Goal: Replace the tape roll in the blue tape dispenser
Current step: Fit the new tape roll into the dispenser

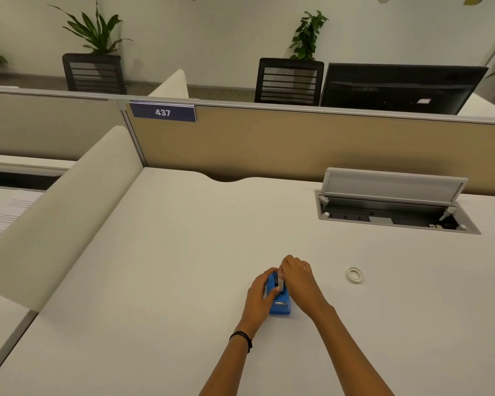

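The blue tape dispenser (280, 304) stands on the white desk (183, 281), its cutter end toward me. My left hand (259, 292) wraps its left side and holds it. My right hand (297, 277) comes over from the right, fingertips pinched on a pale tape roll (279, 282) that sits in the dispenser's top slot, mostly hidden by fingers. A second, whitish tape roll (355, 274) lies flat on the desk to the right, apart from both hands.
An open cable tray with a raised grey lid (395, 207) is set into the desk at the back right. A beige partition (297, 144) closes the far edge and a curved white divider (55, 218) the left side.
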The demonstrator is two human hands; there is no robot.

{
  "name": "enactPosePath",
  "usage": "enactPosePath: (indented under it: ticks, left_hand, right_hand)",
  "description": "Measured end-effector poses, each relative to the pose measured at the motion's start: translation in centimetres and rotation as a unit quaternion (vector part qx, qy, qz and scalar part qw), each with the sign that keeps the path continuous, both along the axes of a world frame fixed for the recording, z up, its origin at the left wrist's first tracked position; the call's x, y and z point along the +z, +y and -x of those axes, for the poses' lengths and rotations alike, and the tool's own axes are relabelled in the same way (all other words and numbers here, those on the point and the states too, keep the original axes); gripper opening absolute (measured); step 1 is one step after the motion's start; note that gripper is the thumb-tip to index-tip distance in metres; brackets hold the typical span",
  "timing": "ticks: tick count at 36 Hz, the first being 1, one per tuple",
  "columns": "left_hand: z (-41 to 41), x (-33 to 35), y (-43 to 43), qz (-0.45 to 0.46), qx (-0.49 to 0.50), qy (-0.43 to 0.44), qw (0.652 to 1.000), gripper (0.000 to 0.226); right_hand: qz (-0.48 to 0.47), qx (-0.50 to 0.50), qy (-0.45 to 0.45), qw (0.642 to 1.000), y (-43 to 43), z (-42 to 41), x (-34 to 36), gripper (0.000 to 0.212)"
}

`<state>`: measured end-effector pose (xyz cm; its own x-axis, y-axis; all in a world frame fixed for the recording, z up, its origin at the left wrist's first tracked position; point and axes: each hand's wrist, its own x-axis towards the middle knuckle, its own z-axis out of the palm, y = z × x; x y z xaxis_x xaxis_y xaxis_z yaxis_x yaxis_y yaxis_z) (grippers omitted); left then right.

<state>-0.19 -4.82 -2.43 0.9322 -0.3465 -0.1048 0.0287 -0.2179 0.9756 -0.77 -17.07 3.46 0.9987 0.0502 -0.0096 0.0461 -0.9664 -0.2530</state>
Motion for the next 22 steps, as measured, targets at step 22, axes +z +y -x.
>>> enactPosePath:
  ticks: [22]
  left_hand:
    - [0.1,0.2,0.0,0.007,-0.001,-0.008,1.000,0.037]
  right_hand:
    - [-0.234,-0.062,-0.015,0.970,-0.1,2.3,0.8,0.037]
